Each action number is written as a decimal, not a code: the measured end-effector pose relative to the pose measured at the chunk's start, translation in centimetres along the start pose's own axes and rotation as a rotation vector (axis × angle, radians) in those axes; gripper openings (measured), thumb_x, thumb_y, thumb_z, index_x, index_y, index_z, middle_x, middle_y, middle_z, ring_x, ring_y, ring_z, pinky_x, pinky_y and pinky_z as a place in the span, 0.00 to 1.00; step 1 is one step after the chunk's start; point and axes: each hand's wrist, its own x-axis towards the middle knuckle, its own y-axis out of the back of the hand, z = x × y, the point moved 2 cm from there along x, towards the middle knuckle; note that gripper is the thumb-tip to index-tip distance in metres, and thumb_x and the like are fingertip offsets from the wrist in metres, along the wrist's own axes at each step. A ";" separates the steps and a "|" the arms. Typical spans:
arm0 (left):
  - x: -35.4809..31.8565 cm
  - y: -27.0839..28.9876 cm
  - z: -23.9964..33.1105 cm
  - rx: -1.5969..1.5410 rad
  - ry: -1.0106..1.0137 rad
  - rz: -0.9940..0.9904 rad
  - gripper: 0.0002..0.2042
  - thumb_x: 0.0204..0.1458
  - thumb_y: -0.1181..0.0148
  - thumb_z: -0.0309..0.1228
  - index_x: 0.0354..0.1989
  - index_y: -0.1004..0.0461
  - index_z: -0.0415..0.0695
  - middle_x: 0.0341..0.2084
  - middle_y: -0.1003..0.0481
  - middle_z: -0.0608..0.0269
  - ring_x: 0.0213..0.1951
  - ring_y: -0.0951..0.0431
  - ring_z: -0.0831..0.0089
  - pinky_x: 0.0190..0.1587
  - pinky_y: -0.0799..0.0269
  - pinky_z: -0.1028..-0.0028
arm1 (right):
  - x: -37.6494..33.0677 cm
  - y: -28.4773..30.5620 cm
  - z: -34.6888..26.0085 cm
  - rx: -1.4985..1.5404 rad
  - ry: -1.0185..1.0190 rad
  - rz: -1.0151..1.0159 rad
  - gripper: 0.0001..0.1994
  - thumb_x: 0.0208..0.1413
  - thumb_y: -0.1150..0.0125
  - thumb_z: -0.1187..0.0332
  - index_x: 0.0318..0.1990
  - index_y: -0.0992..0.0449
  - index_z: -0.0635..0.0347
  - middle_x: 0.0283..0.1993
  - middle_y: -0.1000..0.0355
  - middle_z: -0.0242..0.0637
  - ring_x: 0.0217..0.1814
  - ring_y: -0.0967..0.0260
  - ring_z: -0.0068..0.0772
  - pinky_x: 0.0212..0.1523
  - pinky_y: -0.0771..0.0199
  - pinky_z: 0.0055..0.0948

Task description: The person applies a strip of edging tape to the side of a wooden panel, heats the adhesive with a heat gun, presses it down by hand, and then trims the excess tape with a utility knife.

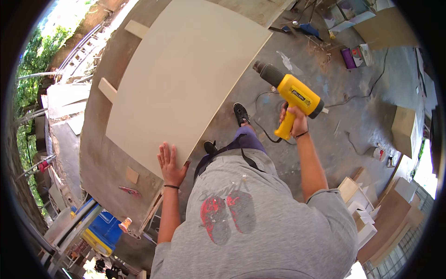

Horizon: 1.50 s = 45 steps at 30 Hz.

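Observation:
A yellow heat gun (298, 95) with a dark nozzle is gripped by its handle in my right hand (296, 122). Its nozzle points toward the long edge of a large pale board (186, 69), with a gap between them. Flat on the near corner of that board lies my left hand (172, 166), fingers spread, thumb near the edge. The board rests on a worn brown worktable (104, 153), on top of wooden strips (108, 90) that stick out at its far left side. A black cord hangs from the heat gun's handle.
On the worktable lie a small wooden square (132, 175) and a red tool (128, 190). Cords run over the grey floor (320, 153). A purple box (347, 58) stands at the upper right, stacked wooden panels (390, 223) at the lower right, a blue container (104, 230) at the lower left.

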 end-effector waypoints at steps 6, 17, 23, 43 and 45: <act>-3.8 0.3 -3.0 -0.075 -0.007 0.049 0.43 0.44 0.33 0.46 0.69 0.47 0.50 0.71 0.54 0.54 0.72 0.58 0.57 0.70 0.65 0.54 | -4.6 -1.5 5.4 0.016 -0.043 -0.032 0.15 0.45 0.45 0.67 0.40 0.31 0.64 0.26 0.33 0.38 0.26 0.33 0.31 0.29 0.28 0.30; -8.5 1.5 -6.3 -0.094 0.001 0.006 0.44 0.41 0.32 0.44 0.68 0.45 0.47 0.71 0.54 0.53 0.72 0.58 0.56 0.69 0.64 0.49 | -13.4 -5.3 14.6 -0.038 -0.084 -0.046 0.16 0.44 0.44 0.67 0.41 0.31 0.64 0.26 0.33 0.38 0.26 0.33 0.32 0.30 0.28 0.30; -8.1 1.9 -6.2 -0.128 -0.074 0.050 0.40 0.42 0.33 0.39 0.66 0.42 0.42 0.70 0.52 0.50 0.71 0.56 0.54 0.69 0.58 0.54 | -17.4 -6.6 19.2 -0.118 -0.126 -0.090 0.17 0.43 0.45 0.66 0.42 0.32 0.63 0.26 0.33 0.38 0.26 0.34 0.32 0.31 0.29 0.31; -8.2 2.8 -7.3 -0.083 -0.152 -0.029 0.43 0.39 0.32 0.39 0.67 0.44 0.46 0.70 0.53 0.51 0.72 0.56 0.56 0.69 0.59 0.50 | -21.8 -8.8 25.5 -0.596 0.231 -0.349 0.22 0.43 0.40 0.82 0.49 0.30 0.59 0.35 0.27 0.33 0.35 0.29 0.25 0.33 0.27 0.25; -8.2 2.6 -7.4 -0.071 -0.149 -0.019 0.43 0.39 0.32 0.39 0.67 0.43 0.46 0.70 0.52 0.50 0.71 0.55 0.56 0.69 0.59 0.50 | -21.9 -8.4 25.7 -0.472 0.084 -0.322 0.21 0.44 0.40 0.82 0.48 0.29 0.59 0.35 0.27 0.33 0.36 0.29 0.25 0.35 0.27 0.25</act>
